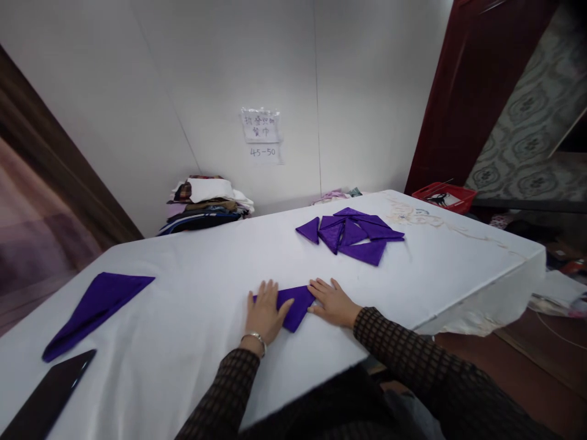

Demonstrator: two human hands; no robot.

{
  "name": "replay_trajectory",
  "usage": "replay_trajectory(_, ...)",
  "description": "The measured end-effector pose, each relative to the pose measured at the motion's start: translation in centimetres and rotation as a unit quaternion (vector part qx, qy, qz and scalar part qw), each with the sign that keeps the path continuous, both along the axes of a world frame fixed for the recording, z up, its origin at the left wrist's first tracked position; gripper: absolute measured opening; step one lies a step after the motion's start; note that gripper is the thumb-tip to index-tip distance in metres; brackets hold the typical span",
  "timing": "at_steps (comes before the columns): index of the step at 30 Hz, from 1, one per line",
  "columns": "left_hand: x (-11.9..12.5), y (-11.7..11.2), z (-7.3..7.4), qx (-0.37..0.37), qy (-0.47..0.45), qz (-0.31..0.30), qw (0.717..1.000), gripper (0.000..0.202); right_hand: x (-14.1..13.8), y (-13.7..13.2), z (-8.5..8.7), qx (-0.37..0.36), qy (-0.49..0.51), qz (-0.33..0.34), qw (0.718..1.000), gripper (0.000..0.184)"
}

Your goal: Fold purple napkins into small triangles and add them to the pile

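The left hand (265, 315) lies open on 1 purple cloth (296, 308), near side of the table (197, 275); the right hand (334, 304), also open, touches its right corner. Far folded pieces (353, 233) look finished, the left wide cloth (98, 305) unfinished.

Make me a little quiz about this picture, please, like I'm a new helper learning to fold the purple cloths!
1. True or false: the left hand lies on a folded purple cloth, and the right hand is at that cloth's right edge.

2. Which wrist shows a silvery bracelet?
A) right
B) left
C) both

3. Fill in the missing number: the lower paper sign on the wall reads "45-__".

Key: 1. True. 2. B. 3. 50.
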State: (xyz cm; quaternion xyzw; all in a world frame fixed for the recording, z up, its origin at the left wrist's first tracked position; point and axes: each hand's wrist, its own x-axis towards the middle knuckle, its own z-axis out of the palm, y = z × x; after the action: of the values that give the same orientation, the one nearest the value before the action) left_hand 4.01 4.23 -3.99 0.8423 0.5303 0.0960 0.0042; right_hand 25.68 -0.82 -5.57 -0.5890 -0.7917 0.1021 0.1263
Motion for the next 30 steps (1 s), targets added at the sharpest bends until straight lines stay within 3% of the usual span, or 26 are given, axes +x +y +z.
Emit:
replay_trajectory(2, 1.0, -0.3, -0.2, -0.011, 0.004, -0.07, 0.997, 0.067, 0.0, 0.0, -0.1, 0.0, -0.004, 0.0, 1.0, 0.066)
replay_trajectory(4, 1.1, -0.3, -0.7, -0.042, 0.01, -0.081, 0.996, 0.067, 0.1, 0.0, -0.1, -0.003, -0.006, 0.0, 1.0, 0.066)
replay_trajectory(9, -1.4, 0.1, -1.8, -0.08, 0.009, -0.016, 0.997, 0.066, 0.3, 0.0, -0.1, -0.013, 0.003, 0.002, 1.0, 0.067)
replay_trajectory(15, -4.0, 0.2, -1.4, -0.089, 0.032, 0.083, 0.992, 0.063, 0.3, 0.0, 0.1, -0.02, -0.003, 0.007, 1.0, 0.068)
replay_trajectory(19, -4.1, 0.3, -0.9, -0.098, 0.028, 0.125, 0.987, 0.06, 0.4, 0.0, 0.0, -0.02, -0.008, 0.007, 1.0, 0.068)
replay_trajectory(22, -3.2, 0.1, -0.4, -0.08, 0.0, 0.173, 0.982, 0.068, 0.3, 0.0, -0.1, -0.022, -0.009, 0.004, 1.0, 0.067)
replay_trajectory(24, -2.1, -0.3, -0.2, -0.041, -0.014, 0.15, 0.988, 0.072, 0.3, 0.0, -0.1, -0.023, -0.008, 0.001, 1.0, 0.066)
replay_trajectory(27, -0.7, -1.0, -0.2, -0.002, -0.012, 0.023, 1.0, 0.07, 0.3, -0.1, -0.2, -0.022, -0.008, 0.001, 1.0, 0.067)
replay_trajectory(30, -0.3, -1.3, -0.8, -0.042, 0.001, -0.004, 0.999, 0.069, 0.3, -0.1, -0.3, -0.02, -0.014, 0.0, 1.0, 0.066)
